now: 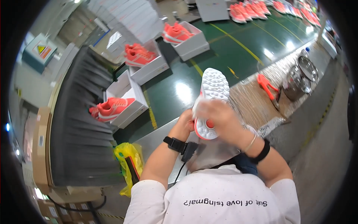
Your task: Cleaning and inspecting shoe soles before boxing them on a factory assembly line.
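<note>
A coral sneaker with a white ridged sole is held up over the near edge of the work surface, its sole turned toward me. My left hand grips the shoe by its side near the heel, fingers mostly hidden behind it. My right hand lies across the middle of the sole and is smeared by motion. Something whitish shows by its fingertips, too blurred to name. Below that hand, the heel end shows a round red patch.
Open white boxes with coral sneakers stand left on the green belt. More sneakers line the far end. Orange-handled pliers and a metal pot sit right on cardboard. A yellow plastic bag is near my left arm.
</note>
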{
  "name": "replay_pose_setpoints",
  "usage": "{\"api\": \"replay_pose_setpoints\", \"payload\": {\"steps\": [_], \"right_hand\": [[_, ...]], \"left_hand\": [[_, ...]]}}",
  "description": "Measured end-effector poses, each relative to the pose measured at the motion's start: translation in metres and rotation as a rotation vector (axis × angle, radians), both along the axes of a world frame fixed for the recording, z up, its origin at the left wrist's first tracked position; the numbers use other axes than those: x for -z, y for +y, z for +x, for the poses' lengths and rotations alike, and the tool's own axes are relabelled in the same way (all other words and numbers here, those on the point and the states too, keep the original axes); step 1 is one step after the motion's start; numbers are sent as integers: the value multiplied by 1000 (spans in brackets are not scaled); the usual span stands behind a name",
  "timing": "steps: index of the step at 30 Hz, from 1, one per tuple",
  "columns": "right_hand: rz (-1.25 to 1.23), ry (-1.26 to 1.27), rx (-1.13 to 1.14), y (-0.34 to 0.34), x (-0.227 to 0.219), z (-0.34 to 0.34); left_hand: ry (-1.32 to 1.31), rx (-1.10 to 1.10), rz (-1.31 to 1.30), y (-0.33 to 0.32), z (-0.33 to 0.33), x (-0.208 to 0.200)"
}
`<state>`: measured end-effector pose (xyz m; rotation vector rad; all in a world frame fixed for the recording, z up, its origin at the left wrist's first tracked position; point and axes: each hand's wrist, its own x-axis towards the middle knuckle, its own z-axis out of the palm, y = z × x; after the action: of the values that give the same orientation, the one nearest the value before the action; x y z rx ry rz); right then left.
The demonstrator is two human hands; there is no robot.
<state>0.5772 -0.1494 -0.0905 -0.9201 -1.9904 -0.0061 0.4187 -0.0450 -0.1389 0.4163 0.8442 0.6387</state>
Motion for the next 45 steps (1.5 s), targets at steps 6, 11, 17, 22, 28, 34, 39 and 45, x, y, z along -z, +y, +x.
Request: {"api": "replay_pose_setpoints", "payload": {"steps": [6,11,17,22,28,34,39,45], "right_hand": [[-71,-309,-238,-37,11,-23],[-300,-247,-163,-35,24,-15],[-402,-145,-22,-25,32,-17],[-459,-145,33,-19,36,-16],[-507,-168,40,-2,35,-26],[-558,-137,0,8,37,-30],[-567,-162,-50,18,33,-45],[-537,-192,-56,19,34,-34]], "left_hand": [[247,-187,335,39,-62,-39],[649,-346,1018,76,-167,-141],[1740,-540,1573,115,-263,-209],[2261,-555,1700,160,-317,-196],[1956,-209,1126,207,-345,-120],[2301,-539,1692,180,-281,-85],[2011,-263,1676,112,-227,-2],[2087,86,1864,132,-276,19]]}}
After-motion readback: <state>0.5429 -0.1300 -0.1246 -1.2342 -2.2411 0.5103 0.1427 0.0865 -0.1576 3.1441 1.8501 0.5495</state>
